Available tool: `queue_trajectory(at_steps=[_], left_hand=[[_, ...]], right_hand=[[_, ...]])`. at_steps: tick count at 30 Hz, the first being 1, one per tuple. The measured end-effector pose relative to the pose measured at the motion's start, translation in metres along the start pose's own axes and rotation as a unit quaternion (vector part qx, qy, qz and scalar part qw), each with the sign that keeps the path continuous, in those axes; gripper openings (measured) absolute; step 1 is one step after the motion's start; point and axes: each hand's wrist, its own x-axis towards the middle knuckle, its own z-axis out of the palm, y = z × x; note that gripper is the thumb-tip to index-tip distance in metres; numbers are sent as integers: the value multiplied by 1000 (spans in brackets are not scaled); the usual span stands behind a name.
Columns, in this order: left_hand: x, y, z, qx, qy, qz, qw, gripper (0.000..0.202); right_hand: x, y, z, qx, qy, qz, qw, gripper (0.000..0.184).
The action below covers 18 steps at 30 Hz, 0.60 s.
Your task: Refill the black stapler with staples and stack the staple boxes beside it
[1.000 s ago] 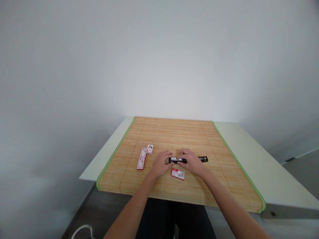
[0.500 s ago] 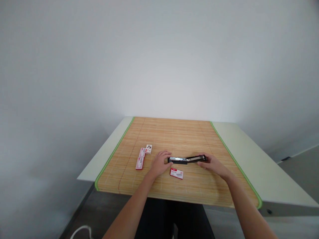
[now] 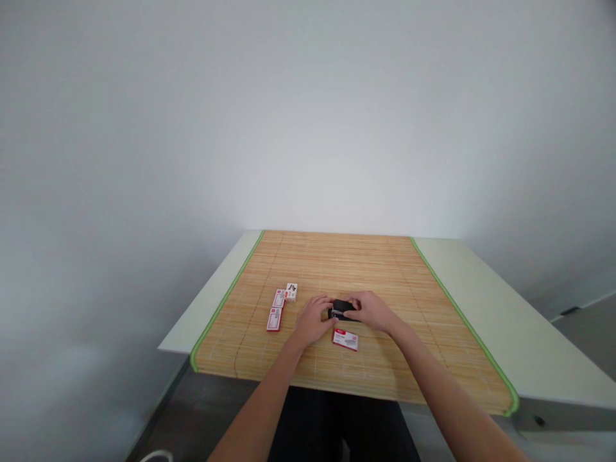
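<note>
A black stapler (image 3: 341,307) lies on the bamboo mat, its upper arm folded back over the base. My left hand (image 3: 314,319) grips its left end between thumb and fingers. From the right, my right hand (image 3: 369,309) pinches the upper arm, covering part of it. Just in front of the stapler lies a red and white staple box (image 3: 345,339), touched by neither hand.
Left of my left hand, two red and white boxes (image 3: 274,319) (image 3: 279,298) lie in a row, and a small white box (image 3: 291,292) adjoins them. The green-edged bamboo mat (image 3: 337,256) covers the middle of the white table (image 3: 471,282), which meets a wall (image 3: 308,115) behind.
The stapler was spread wide open; its upper arm has swung leftward over the base. My right hand has moved left with it, close to my left hand. The view has shifted slightly.
</note>
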Motion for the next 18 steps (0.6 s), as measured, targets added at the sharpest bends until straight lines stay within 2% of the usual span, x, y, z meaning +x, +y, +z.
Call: queue_trajectory(at_steps=[5, 10, 14, 18], left_hand=[[0, -2, 0, -6, 1, 3, 1000, 44], [0, 1, 0, -12, 2, 8, 1000, 43], [-2, 5, -1, -20, 10, 9, 1000, 42], [-2, 9, -2, -29, 23, 7, 999, 48]], right_hand=[[5, -1, 6, -37, 5, -14, 999, 11], [-16, 8, -1, -10, 14, -51, 999, 24], [-43, 19, 1, 26, 49, -13, 998, 30], [-65, 22, 10, 39, 108, 71, 991, 40]])
